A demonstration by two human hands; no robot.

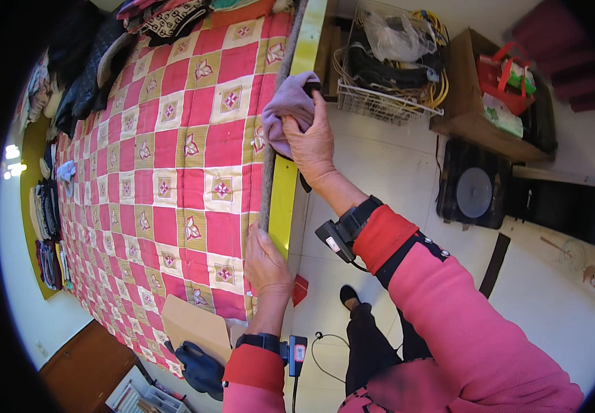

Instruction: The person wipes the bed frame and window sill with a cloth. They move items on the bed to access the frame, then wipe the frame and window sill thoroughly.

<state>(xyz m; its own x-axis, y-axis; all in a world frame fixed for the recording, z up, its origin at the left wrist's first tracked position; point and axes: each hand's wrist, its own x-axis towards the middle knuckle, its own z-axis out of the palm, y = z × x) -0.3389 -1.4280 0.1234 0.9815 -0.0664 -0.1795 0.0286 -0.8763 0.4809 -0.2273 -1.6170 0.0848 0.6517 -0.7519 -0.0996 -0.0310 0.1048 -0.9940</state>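
Note:
My right hand (310,137) holds a bunched purple cloth (284,111). The cloth lies across the yellow bed rail (282,201) and the grey edge strip beside it. Something dark shows at the cloth's far and near ends, but I cannot make out what it is. Lower down, my left hand (268,260) rests at the mattress edge, its fingertips partly hidden. A padded cover (189,178) in red, cream and tan checks spreads over the bed to the left of both hands.
Folded clothes (173,20) and dark jackets (91,67) lie along the bed's far side. A cardboard piece (196,325) and a dark blue bag (199,369) sit near my left forearm. On the floor to the right are a wire basket (390,100) of cables and a cardboard box (470,124).

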